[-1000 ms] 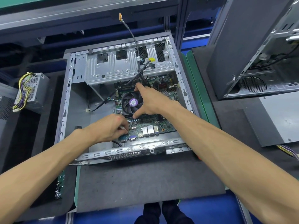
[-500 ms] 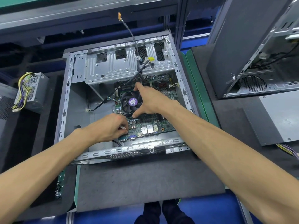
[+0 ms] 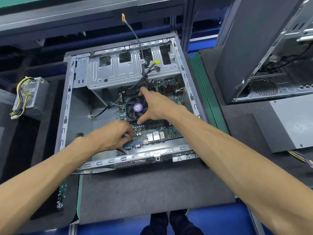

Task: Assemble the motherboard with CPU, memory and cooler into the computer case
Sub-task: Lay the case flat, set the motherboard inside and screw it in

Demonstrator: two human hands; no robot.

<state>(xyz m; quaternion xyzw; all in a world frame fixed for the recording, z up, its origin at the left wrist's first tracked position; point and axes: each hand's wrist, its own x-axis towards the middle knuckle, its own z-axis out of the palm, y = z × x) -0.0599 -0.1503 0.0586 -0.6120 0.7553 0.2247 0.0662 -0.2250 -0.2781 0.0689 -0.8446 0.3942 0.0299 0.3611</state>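
An open grey computer case (image 3: 66,106) lies flat on a dark mat. Inside it sits the green motherboard (image 3: 157,131) with its black cooler fan (image 3: 134,107), which bears a purple label. My right hand (image 3: 155,106) spans the cooler, forefinger on its far edge and thumb on its near edge. My left hand (image 3: 112,135) grips the board's near-left corner by the rear ports, fingers curled over the edge. Black cables (image 3: 144,77) hang from the drive cage down to the board. The memory and CPU are hidden.
A power supply (image 3: 29,95) with yellow wires sits at left. Another open case (image 3: 277,65) stands at right beside a grey side panel (image 3: 291,122). A loose cable with an orange plug (image 3: 123,17) rises behind the case. A green circuit board (image 3: 61,192) lies at near left.
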